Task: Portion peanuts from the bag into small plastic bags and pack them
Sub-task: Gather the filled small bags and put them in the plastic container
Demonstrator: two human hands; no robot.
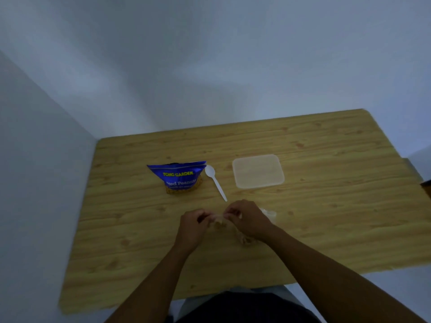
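Centre-low of frame: left hand and right hand sit close together, each with curled fingers pinching the top of a small plastic bag held between them, peanuts in its bottom. A second filled small bag lies on the table under the right wrist. Mid-frame row, left to right: blue peanut bag upright, peanuts visible at its base; white spoon; translucent square container, contents not discernible.
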